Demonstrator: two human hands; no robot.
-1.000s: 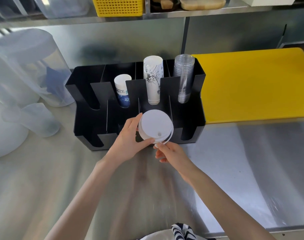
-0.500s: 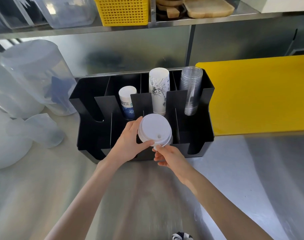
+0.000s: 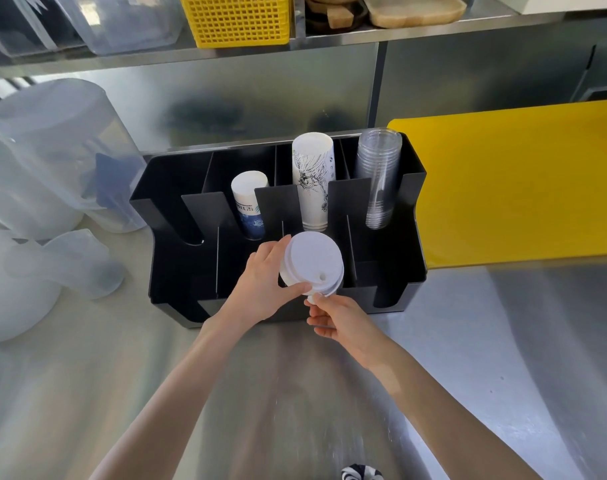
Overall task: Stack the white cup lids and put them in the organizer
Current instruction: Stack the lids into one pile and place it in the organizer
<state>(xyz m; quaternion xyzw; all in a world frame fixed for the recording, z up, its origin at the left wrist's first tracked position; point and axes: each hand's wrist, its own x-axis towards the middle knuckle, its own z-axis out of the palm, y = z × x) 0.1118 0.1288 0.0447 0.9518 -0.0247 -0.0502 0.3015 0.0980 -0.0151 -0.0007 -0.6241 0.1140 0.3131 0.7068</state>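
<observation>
Pinching the stack's near rim, the right hand (image 3: 343, 318) steadied the white lids (image 3: 311, 263) while the left hand (image 3: 264, 284) clasped their side above the organizer (image 3: 413, 216); light, thin plastic, likely slippery, best gripped at the rims

The single head-worn camera looks forward and steeply down from close above, the black organizer (image 3: 281, 237) at frame centre, the metal counter (image 3: 503, 341) below, a shelf along the top edge.
</observation>
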